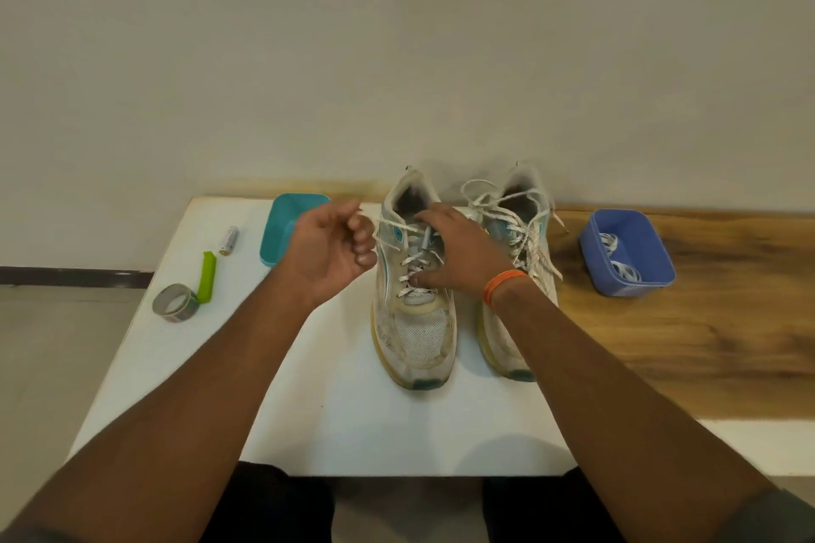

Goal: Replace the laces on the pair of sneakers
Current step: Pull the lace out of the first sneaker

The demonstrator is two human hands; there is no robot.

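Two worn white sneakers with teal trim stand side by side, toes toward me. My left hand (328,249) pinches one end of the left sneaker's (416,335) white lace (412,267) and holds it out to the left. My right hand (458,254) rests on that sneaker's tongue and lacing, fingers spread, pressing it down. The right sneaker (525,234) stands beside it with its lace loose and untied; my right wrist hides its front part. An orange band circles my right wrist.
A teal bin (282,229) sits behind my left hand. A blue bin (626,251) with white laces inside stands on the wooden top at right. A battery (229,240), a green clip (206,282) and a tape roll (176,302) lie at left on the white board (335,410).
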